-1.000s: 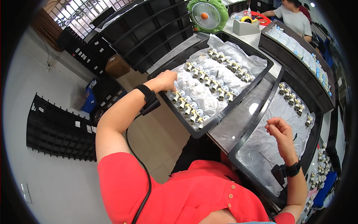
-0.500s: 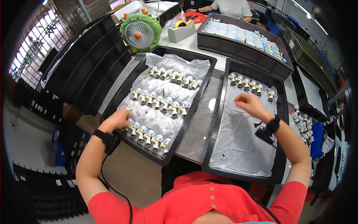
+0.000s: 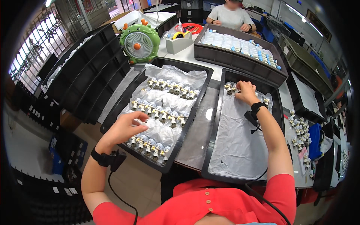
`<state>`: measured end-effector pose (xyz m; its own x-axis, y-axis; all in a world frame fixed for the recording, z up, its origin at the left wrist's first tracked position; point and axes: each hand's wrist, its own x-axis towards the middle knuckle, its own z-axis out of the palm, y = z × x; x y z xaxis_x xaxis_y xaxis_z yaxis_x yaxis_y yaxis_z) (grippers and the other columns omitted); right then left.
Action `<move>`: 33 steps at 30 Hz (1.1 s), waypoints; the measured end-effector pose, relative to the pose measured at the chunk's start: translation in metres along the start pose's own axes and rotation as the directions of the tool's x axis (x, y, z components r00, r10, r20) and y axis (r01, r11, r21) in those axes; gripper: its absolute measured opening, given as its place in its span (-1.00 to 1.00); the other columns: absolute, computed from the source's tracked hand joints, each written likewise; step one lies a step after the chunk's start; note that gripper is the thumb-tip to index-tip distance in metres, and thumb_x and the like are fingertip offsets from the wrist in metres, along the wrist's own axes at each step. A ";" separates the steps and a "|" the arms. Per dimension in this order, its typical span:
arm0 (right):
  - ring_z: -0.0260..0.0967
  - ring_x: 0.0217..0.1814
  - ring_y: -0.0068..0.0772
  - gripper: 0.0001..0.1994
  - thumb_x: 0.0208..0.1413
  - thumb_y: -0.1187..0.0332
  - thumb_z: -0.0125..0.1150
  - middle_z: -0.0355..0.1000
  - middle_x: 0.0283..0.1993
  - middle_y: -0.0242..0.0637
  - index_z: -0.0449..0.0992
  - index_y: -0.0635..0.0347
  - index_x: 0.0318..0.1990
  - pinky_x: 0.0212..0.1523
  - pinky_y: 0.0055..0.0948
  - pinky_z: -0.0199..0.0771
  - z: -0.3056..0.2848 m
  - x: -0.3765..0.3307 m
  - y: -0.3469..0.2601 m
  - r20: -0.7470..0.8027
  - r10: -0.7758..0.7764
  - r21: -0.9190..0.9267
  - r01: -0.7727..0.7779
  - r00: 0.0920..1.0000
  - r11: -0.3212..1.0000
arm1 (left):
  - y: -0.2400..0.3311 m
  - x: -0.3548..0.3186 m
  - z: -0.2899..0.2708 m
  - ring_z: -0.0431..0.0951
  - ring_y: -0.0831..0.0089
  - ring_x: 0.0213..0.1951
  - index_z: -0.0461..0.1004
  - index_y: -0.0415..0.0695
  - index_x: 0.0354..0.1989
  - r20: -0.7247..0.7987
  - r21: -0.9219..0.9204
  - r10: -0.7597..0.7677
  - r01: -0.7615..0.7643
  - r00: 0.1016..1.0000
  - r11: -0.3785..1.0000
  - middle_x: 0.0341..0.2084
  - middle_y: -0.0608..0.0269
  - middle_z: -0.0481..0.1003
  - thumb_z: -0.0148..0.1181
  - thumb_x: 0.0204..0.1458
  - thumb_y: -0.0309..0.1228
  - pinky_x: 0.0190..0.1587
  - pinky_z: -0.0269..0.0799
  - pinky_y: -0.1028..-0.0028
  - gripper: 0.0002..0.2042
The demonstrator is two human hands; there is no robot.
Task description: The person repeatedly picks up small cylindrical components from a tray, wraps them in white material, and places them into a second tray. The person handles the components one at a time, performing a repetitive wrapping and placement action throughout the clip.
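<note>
My left hand [image 3: 130, 126] is over the left black tray [image 3: 206, 93], above the near row of figurines [image 3: 150, 145]. Its thumb and fingers are apart, with nothing between them. These small white-and-yellow figurines with pale heads and dark bases lie in three rows on crinkled white paper. In the right black tray [image 3: 213, 150], my right hand [image 3: 247, 92] reaches into the far row, its fingers closed around a small figurine [image 3: 235, 89] that they partly cover. Another figurine [image 3: 229, 88] lies left of the fingertips, and one more [image 3: 266, 101] lies to the right of the wrist.
A green animal-shaped fan [image 3: 139, 42] and a tape dispenser [image 3: 180, 44] stand beyond the left tray. Behind the right tray is a large crate [image 3: 240, 60] of blue-and-white pieces. Loose figurines [image 3: 300, 131] lie at right. Black trays [image 3: 86, 71] stand stacked at left. A person sits opposite.
My left hand has lifted from the near row's left end and moved right, fingers opening. My right hand has moved away from me onto the far row in the right tray. The view has tilted up.
</note>
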<state>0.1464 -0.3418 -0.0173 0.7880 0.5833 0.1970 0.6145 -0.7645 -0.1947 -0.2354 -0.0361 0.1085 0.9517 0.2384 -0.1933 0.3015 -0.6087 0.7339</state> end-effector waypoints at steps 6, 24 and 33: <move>0.23 0.00 -0.21 -0.54 -0.31 0.34 0.28 0.40 -0.20 -0.33 0.37 0.02 -0.12 -0.02 -0.20 0.09 -0.003 -0.012 -0.016 -0.090 -0.015 0.017 0.017 0.996 1.000 | 0.075 0.016 0.051 0.48 0.54 -0.21 0.41 -0.26 -0.11 0.133 -0.279 0.382 -0.335 0.915 0.900 -0.23 0.26 0.46 0.15 0.00 -0.50 -0.14 0.41 0.53 -0.74; 0.32 -0.09 -0.61 -0.58 0.02 0.43 0.22 0.35 -0.11 -0.38 0.28 0.14 0.05 -0.06 -0.59 0.35 -0.087 -0.122 -0.073 0.245 -0.159 0.953 -0.267 0.956 -0.141 | 0.102 0.110 0.152 0.35 0.47 0.02 0.08 -0.12 0.25 -0.050 -0.772 0.339 -0.252 0.939 0.584 0.12 0.01 0.22 0.13 0.07 -0.38 0.04 0.29 0.50 -0.43; 0.35 -0.12 -0.58 -0.57 0.06 0.37 0.20 0.31 -0.12 -0.36 0.25 0.18 0.08 -0.11 -0.57 0.37 -0.088 -0.147 -0.103 0.119 -0.261 0.992 -0.107 0.958 0.060 | 0.096 0.099 0.156 0.43 0.58 -0.13 0.32 -0.19 0.06 0.096 -0.899 0.351 -0.070 0.932 0.433 -0.16 0.29 0.43 0.05 0.13 -0.37 -0.02 0.37 0.49 -0.66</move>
<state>-0.0359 -0.3735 0.0585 0.5985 0.7912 0.1254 -0.0104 0.1642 -0.9864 -0.1030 -0.1890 0.0577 0.9979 -0.0638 0.0148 0.0120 0.3998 0.9165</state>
